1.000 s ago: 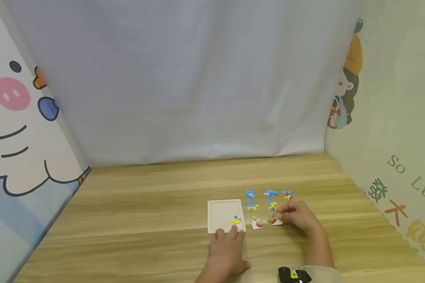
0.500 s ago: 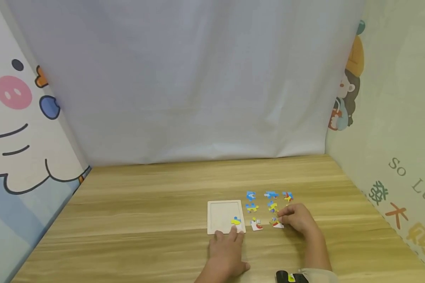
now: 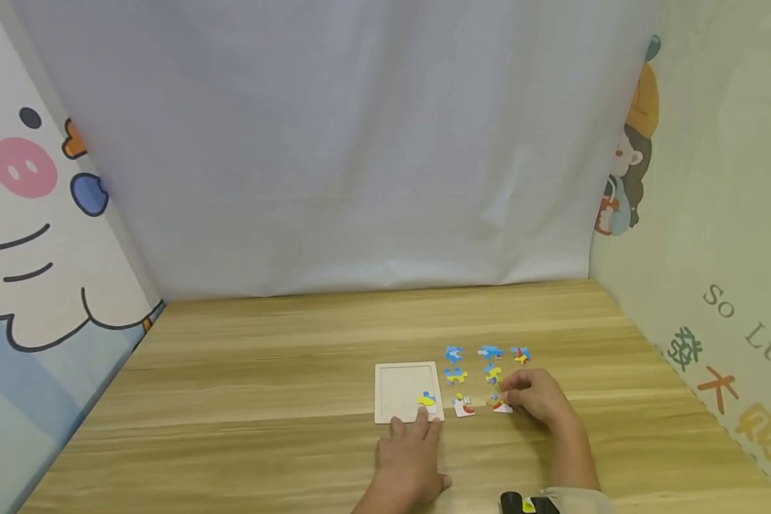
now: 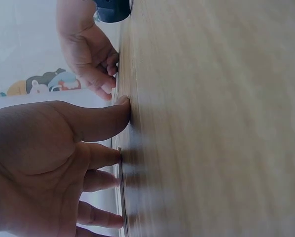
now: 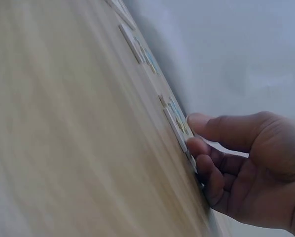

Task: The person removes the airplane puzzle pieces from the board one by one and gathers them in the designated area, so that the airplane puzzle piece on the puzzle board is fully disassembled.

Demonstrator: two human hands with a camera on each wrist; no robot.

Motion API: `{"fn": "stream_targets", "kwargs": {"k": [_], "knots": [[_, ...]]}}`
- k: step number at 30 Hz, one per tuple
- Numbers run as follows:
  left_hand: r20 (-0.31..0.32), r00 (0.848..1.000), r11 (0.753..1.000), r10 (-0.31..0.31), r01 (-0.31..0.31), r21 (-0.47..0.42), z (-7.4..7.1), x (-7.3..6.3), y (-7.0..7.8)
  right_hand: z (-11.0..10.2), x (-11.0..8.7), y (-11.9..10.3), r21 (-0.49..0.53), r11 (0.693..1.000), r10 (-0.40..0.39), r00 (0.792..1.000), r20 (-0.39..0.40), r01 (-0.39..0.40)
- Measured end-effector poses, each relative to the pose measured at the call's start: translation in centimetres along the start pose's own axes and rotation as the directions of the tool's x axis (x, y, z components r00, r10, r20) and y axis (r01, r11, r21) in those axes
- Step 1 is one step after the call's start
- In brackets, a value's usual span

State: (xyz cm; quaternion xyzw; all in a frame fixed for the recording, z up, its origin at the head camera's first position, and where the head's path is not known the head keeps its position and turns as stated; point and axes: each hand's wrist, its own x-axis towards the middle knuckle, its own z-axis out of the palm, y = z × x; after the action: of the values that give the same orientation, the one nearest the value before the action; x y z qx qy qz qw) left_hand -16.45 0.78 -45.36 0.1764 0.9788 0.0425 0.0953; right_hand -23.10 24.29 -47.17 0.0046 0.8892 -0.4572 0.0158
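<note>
My left hand (image 3: 407, 453) lies with spread fingers along the near edge of a square wooden puzzle tray (image 3: 378, 392). Inside the tray's lower right corner sits a blue, yellow and white jigsaw piece (image 3: 427, 401), just beyond those fingertips. My right hand (image 3: 540, 396) has thumb and curled fingers at a white and red jigsaw piece (image 3: 503, 407) flat on the table. In the right wrist view, the thumb and index fingertip pinch that jigsaw piece (image 5: 176, 127) at its edges. The hand covers part of it.
Left of that piece lies another white and red piece (image 3: 464, 408). Farther back are yellow and blue pieces (image 3: 455, 376) and, behind them, blue ones (image 3: 454, 354). A grey-white curtain (image 3: 360, 178) hangs at the table's back edge, with printed walls on both sides.
The piece at my right hand has shifted very slightly toward me, with the fingers staying at it. The left hand has kept its place on the tray's edge.
</note>
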Motion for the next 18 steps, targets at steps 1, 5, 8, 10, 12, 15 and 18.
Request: {"fn": "stream_targets", "kwargs": {"k": [1, 5, 8, 10, 12, 15, 18], "knots": [[-0.004, 1.0, 1.0, 0.006, -0.006, -0.017, 0.0, 0.0, 0.0, -0.1, 0.0, -0.1, -0.006, 1.0, -0.007, 1.0, 0.003, 0.007], [-0.012, 0.999, 0.997, 0.031, -0.032, -0.074, 0.1, 0.0, -0.2, -0.3, -0.2, -0.7, -0.016, 0.997, -0.069, 0.997, 0.02, 0.07], [-0.005, 0.999, 0.995, 0.043, -0.044, -0.086, 0.2, 0.1, -0.5, -0.4, -0.5, -1.3, 0.01, 0.993, -0.114, 0.993, 0.022, 0.114], [-0.012, 0.998, 0.993, 0.06, -0.061, -0.103, 0.2, 0.1, -0.8, -0.4, -0.7, -1.6, 0.052, 0.993, -0.107, 0.994, 0.014, 0.106], [-0.032, 0.996, 0.989, 0.085, -0.088, -0.121, 0.2, 0.2, -1.1, -0.3, -0.8, -2.0, 0.094, 0.991, -0.092, 0.996, -0.001, 0.092], [-0.098, 0.988, 0.984, 0.12, -0.131, -0.117, 0.0, 0.2, -1.7, 0.0, -0.9, -2.4, 0.142, 0.987, -0.075, 0.997, -0.026, 0.078], [-0.159, 0.978, 0.985, 0.138, -0.153, -0.085, -0.2, 0.4, -2.3, 0.5, -0.9, -2.6, 0.174, 0.981, -0.079, 0.996, -0.042, 0.085]]}}
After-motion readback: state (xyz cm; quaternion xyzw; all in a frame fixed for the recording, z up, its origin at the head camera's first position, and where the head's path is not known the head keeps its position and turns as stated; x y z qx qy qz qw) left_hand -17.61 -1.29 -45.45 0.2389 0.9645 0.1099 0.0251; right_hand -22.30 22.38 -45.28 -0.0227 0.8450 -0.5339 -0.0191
